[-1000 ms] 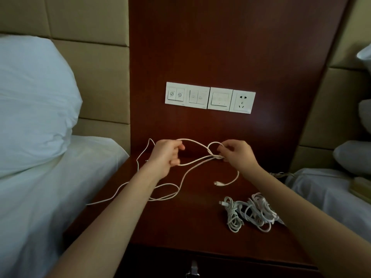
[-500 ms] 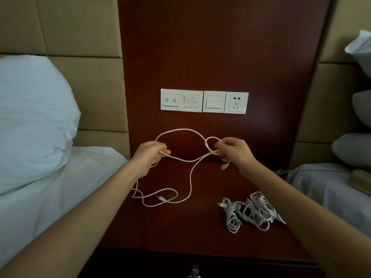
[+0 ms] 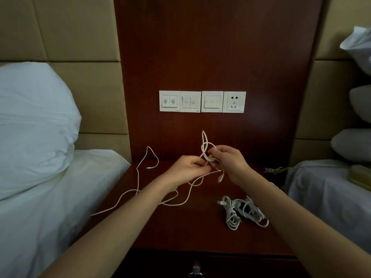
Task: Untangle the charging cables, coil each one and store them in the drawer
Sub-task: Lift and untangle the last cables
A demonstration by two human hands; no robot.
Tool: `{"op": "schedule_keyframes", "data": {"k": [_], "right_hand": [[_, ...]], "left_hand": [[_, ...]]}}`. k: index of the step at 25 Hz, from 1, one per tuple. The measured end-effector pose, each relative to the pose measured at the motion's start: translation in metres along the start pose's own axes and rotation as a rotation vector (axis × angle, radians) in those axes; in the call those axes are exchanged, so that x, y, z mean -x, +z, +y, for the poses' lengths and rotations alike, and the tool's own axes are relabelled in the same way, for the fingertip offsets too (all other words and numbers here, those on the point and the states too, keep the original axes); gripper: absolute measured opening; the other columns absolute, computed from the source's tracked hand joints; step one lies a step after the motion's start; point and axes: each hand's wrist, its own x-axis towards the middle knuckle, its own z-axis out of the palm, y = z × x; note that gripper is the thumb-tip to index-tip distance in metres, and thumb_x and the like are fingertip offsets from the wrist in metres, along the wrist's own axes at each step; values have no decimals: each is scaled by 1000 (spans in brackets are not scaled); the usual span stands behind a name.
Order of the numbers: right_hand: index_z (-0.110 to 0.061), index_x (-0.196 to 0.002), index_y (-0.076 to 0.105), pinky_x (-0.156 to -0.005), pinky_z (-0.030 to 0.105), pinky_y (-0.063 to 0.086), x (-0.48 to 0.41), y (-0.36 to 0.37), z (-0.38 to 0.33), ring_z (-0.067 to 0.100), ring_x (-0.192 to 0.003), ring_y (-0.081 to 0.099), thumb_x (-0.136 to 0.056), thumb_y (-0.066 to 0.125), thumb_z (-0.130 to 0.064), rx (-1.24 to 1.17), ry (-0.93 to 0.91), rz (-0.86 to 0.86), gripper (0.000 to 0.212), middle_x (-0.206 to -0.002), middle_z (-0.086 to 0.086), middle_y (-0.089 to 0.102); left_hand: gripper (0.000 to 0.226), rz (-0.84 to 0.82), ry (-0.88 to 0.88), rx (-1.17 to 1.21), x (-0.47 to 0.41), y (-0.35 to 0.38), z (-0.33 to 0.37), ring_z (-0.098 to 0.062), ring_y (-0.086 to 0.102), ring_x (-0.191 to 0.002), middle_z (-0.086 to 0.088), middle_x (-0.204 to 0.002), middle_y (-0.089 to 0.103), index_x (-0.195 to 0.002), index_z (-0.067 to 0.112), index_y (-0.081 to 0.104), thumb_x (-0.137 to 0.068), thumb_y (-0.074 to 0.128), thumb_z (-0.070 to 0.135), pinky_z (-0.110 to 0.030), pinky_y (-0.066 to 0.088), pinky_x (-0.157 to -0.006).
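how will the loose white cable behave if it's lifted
Likely floppy: the white cable hangs in slack curves from the left hand and right hand. Probably light, since a thin loop stands up unsupported. Its trailing end may drag over the nightstand.

Two bare arms show in the lower part of the view; the left forearm (image 3: 120,223) and the right forearm (image 3: 301,217) are uncovered from the picture's edge to the wrist, smooth and slender, narrowing toward the wrists; the left hand (image 3: 186,169) and the right hand (image 3: 230,163) are bare too; fingernails too small to make out.
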Motion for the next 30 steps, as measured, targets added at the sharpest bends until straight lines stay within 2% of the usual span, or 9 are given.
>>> {"op": "schedule_keyframes", "data": {"k": [3,6,9,15,19,22,24,27,30], "right_hand": [[-8,-76,59,-47,16,48,4,-1,-1,12,-56,58,-96,48,-8,4,-6,-16,23,-67,6,60],[-13,-74,56,-48,22,48,3,-11,5,12,-53,56,-97,47,-10,221,-38,72,25,-65,3,59],[-14,-74,53,-56,29,47,5,-17,10,14,-54,56,-98,45,-11,312,-21,106,26,-64,1,59],[-22,-82,56,-78,37,52,14,2,5,16,-77,68,-97,43,-24,541,-195,109,20,-77,-5,69],[-22,-80,56,-64,30,44,25,5,2,8,-65,59,-96,48,-24,613,-363,105,18,-70,-8,64],[-18,-74,56,-62,26,43,32,1,-1,6,-62,54,-96,49,-14,305,-478,73,24,-66,-6,58],[-18,-78,56,-62,27,48,32,-3,-4,12,-63,58,-97,46,-13,194,-444,-5,22,-68,-1,59],[-21,-83,53,-50,22,39,31,-3,-2,7,-53,48,-101,38,-23,272,-317,-48,23,-69,-2,52],[-21,-88,57,-63,27,39,30,-12,-1,13,-70,51,-99,39,-35,469,-221,-72,25,-77,-2,54]], "left_hand": [[10,13,51,-42,-3,3,-1,-12,62,-84,0,-78,69,-81,15,68,-89,63,18,-25,43,-84],[21,62,54,-69,0,-6,3,-6,59,-85,3,-76,63,-76,19,67,-93,54,17,-17,38,-81],[24,218,4,3,0,-14,0,-8,51,-72,3,-67,52,-79,15,66,-95,47,14,-15,35,-68],[22,571,-96,161,-6,-4,-4,-8,35,-47,3,-59,47,-87,7,58,-95,37,9,-18,29,-43],[24,493,-242,-96,-15,-5,-11,-15,52,-60,0,-64,56,-88,5,63,-95,40,10,-26,38,-56],[26,393,-425,-310,-19,-14,-32,-16,50,-58,-2,-63,55,-80,1,65,-93,45,11,-30,39,-64],[33,395,-444,-171,-20,-18,-48,-14,43,-52,-5,-67,58,-68,3,59,-95,41,10,-29,38,-59],[29,428,-375,146,-20,-19,-56,-11,36,-47,-6,-69,59,-73,9,55,-97,38,10,-23,28,-45],[29,598,-410,407,-18,-39,-53,-5,32,-30,-4,-58,47,-70,9,50,-94,36,0,-15,21,-31]]}}
